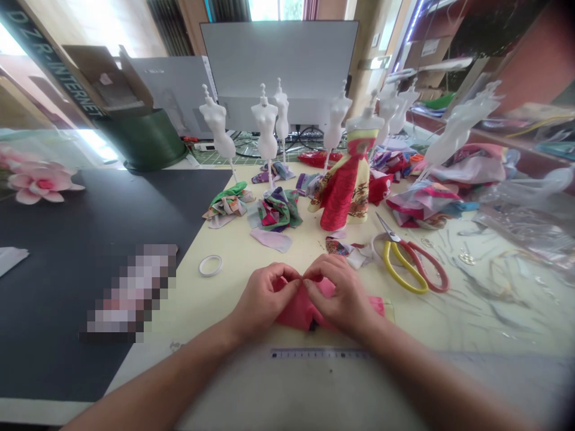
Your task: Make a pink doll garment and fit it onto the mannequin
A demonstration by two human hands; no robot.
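A piece of pink-red fabric (291,314) lies on the pale table under both my hands. My left hand (269,290) pinches its upper edge between thumb and forefinger. Right beside it, my right hand (336,290) pinches the same fabric, so the fingertips of both hands nearly touch. A lighter, patterned end of the cloth shows past my right wrist. Scissors (406,257) with one yellow and one red handle lie to the right of my hands, blades pointing away. To the left is a white ring, perhaps a tape roll (210,265).
Several small white dress forms (265,129) stand behind, one wearing a red and yellow dress (341,185). Fabric scraps (278,209) lie around their bases. A ruler (314,354) lies in front of me. Thread and clear plastic (530,227) cover the right side; a green pot (144,140) stands back left.
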